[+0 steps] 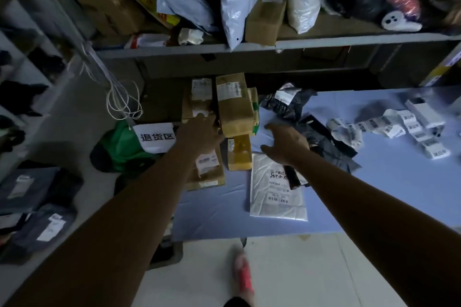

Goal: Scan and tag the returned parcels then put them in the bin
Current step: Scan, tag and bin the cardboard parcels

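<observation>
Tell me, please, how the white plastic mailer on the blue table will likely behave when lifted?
The white mailer lies thin and wrinkled, so it will probably flop. It looks nearly flat, likely light. Its glossy film may slip across the blue table when pushed.

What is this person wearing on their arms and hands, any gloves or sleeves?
Nothing that shows. The left hand and right hand are without gloves; the left forearm and right forearm are uncovered to the picture's edge, so no sleeve is in view. I see no watch, bracelet or ring, though the light is dim. A pinkish-red shoe shows below.
</observation>
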`<state>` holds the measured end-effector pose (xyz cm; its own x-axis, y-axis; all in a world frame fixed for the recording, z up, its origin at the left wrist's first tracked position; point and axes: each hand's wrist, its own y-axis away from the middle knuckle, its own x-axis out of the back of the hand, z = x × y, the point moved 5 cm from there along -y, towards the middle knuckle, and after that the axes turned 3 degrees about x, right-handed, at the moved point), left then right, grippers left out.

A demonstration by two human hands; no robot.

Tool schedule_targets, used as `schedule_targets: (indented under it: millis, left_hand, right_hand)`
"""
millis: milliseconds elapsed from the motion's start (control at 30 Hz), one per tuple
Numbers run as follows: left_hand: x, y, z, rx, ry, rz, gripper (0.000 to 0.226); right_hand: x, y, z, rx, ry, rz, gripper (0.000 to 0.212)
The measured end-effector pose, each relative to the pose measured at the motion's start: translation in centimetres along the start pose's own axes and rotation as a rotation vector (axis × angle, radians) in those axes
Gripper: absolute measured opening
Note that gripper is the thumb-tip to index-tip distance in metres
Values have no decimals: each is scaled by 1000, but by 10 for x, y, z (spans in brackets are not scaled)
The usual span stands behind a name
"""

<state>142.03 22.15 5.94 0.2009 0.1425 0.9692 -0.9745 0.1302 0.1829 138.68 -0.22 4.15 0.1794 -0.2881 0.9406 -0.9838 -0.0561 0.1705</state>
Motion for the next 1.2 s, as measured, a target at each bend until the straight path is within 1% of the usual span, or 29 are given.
schedule_targets:
  millis: [67,133,233,267,300,367,433,533,700,800,900,1000,1067,1100,1133,1200]
  left_hand:
    - [-9,-36,-6,41,110,-32,59]
    - [-19,-68,-7,74,307,-67,58]
    - [-42,-108,-3,156,638,-159,57]
    - [-50,-118,-1,197,731,-197,61]
    - [-58,-127,1,241,815,-224,67]
    - [-70,-134,2,297,903,-230,79]
    - [-80,-137,3,304,905,-226,82]
    - [-88,-132,8,262,904,-235,80]
    - [-70,-113,41,171,897,-146,74]
    - [-62,-95,72,152,800,-82,66]
    - [-54,-71,124,128,776,-53,76]
    - [-48,-41,197,66,789,-52,82]
    - [-51,-23,251,25,717,-66,84]
    - [-54,-15,279,10,660,-62,85]
    - [-58,-7,307,-12,628,-46,84]
    - [-69,7,364,-78,666,-31,79]
  right_hand:
    - [-7,-34,-3,17,-37,-22,64]
    - [-9,-72,-8,36,-116,-10,61]
    - [-11,-126,-13,-20,-301,34,44]
    - [-15,-140,-14,-59,-363,24,39]
    - [-20,-152,-14,-93,-417,-3,40]
    - [-32,-164,-13,-116,-492,-36,46]
    - [-37,-168,-10,-103,-523,-4,47]
    - [-39,-163,1,-65,-590,6,47]
    - [-27,-139,28,-11,-695,42,51]
    - [-12,-112,55,10,-805,53,48]
    - [14,-78,96,39,-826,82,46]
    - [46,-30,155,35,-813,134,52]
    - [67,5,200,23,-807,156,41]
    - [77,23,224,7,-821,166,40]
    - [86,40,249,-17,-839,174,42]
    - [101,74,299,-69,-847,195,46]
